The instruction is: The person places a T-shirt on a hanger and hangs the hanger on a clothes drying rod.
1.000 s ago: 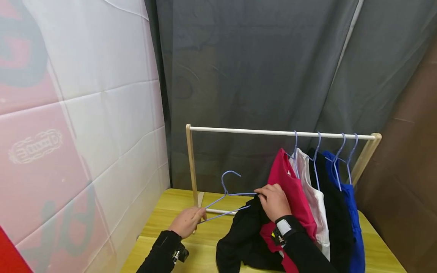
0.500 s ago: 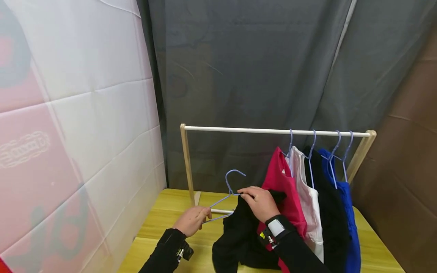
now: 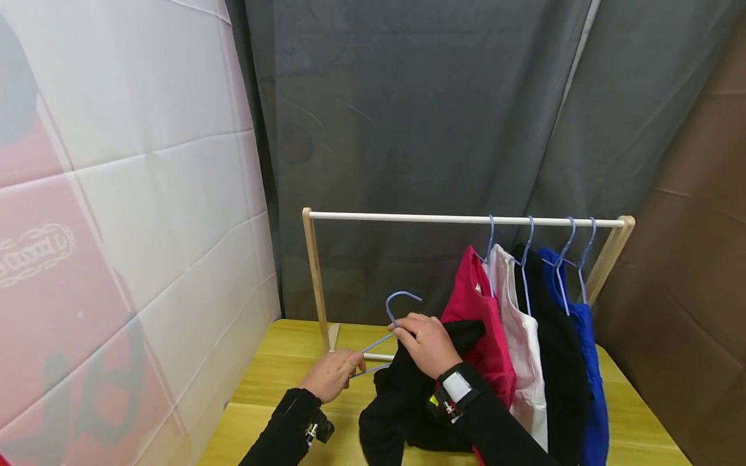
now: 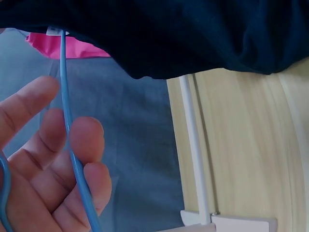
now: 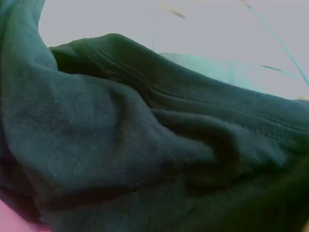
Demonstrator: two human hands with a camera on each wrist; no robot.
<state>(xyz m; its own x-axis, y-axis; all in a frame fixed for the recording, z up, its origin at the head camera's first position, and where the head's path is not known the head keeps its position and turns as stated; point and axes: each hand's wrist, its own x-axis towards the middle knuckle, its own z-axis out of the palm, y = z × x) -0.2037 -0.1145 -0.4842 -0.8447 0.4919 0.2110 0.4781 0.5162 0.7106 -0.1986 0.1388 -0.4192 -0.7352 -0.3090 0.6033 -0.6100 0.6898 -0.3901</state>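
My left hand (image 3: pixel 332 375) grips the left part of a light-blue wire hanger (image 3: pixel 389 309), its hook pointing up. In the left wrist view the fingers (image 4: pixel 87 139) curl round the wire, which runs up to a black garment (image 4: pixel 203 34) with a small white label. Over the hanger's right arm lies the same black garment (image 3: pixel 402 401), and its lower part hangs down to the table. My right hand (image 3: pixel 427 343) pinches the cloth edge close to the base of the hook. Folds and a stitched edge of dark cloth (image 5: pixel 120 130) fill the right wrist view, hiding the right fingers.
A clothes rack with a white rail (image 3: pixel 402 217) and wooden posts stands on the yellow wood-grain table (image 3: pixel 280 362). On its right hang pink (image 3: pixel 474 291), white (image 3: pixel 527 349), black (image 3: pixel 559 362) and blue (image 3: pixel 591 369) garments. A grey curtain (image 3: pixel 402 116) is behind.
My right hand has moved left along the hanger, drawing the black garment over its right arm towards the hook. The left hand keeps its grip on the hanger. The head view has shifted slightly.
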